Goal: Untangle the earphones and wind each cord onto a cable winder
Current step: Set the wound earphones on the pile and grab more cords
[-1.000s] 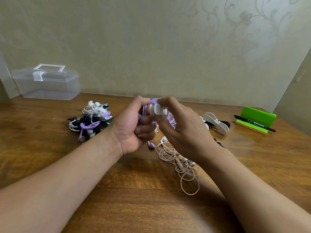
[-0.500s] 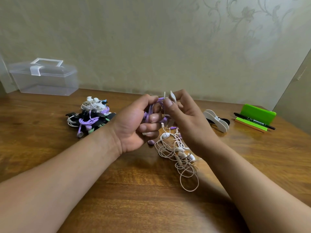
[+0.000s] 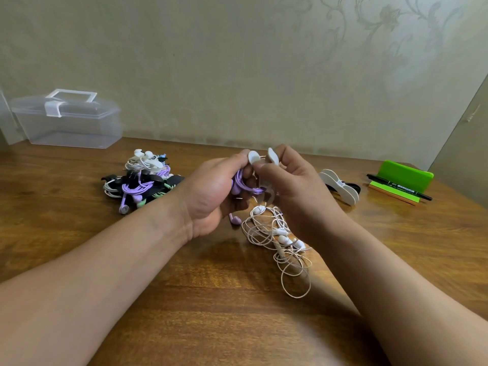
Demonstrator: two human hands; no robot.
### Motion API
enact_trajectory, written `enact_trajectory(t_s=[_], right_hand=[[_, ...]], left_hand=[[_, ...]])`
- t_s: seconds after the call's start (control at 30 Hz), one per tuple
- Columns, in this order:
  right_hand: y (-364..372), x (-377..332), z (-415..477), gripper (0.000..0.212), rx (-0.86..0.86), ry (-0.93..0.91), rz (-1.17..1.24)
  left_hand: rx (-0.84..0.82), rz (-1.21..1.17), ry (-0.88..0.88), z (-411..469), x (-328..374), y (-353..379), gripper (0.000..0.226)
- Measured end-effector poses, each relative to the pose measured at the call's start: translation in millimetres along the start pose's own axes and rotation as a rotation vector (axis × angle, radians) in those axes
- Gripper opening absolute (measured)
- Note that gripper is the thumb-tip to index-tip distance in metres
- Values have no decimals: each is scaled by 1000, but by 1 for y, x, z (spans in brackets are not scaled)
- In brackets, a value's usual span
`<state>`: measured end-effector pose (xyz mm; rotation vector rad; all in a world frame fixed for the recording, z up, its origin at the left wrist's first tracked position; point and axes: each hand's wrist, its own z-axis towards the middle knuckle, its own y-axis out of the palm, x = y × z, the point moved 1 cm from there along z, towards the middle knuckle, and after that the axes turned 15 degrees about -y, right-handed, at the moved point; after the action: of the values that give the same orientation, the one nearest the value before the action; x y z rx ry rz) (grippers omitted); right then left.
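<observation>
- Head view, hands: the left hand (image 3: pixel 211 199) is curled round a looped purple earphone cord (image 3: pixel 244 186), with one purple earbud (image 3: pixel 235 220) hanging below the fist. The right hand (image 3: pixel 298 194) pinches a white cable winder (image 3: pixel 273 156) against it. The two hands meet above the bench (image 3: pixel 237 313).
- Head view, step: this looks like getting the purple cord onto the winder. The next move calls for feeding the cord between the winder's two flaps and keeping the loops taut.
- Head view, waiting: a white earphone tangle (image 3: pixel 280 241) lies on the bench under the right hand, a spare winder (image 3: pixel 340 186) sits to the right, and a pile of wound earphones (image 3: pixel 142 180) to the left.
</observation>
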<state>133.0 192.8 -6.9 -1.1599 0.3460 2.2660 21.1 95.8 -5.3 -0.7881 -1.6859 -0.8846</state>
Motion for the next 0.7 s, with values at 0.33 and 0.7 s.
enact_trajectory(t_s=[0.33, 0.7], right_hand=[[-6, 1, 3, 13, -53, -9, -31], [-2, 0, -1, 51, -37, 7, -255]], left_hand=[[-45, 22, -21, 0, -3, 0, 43], [-90, -16, 2, 3, 2, -10, 20]])
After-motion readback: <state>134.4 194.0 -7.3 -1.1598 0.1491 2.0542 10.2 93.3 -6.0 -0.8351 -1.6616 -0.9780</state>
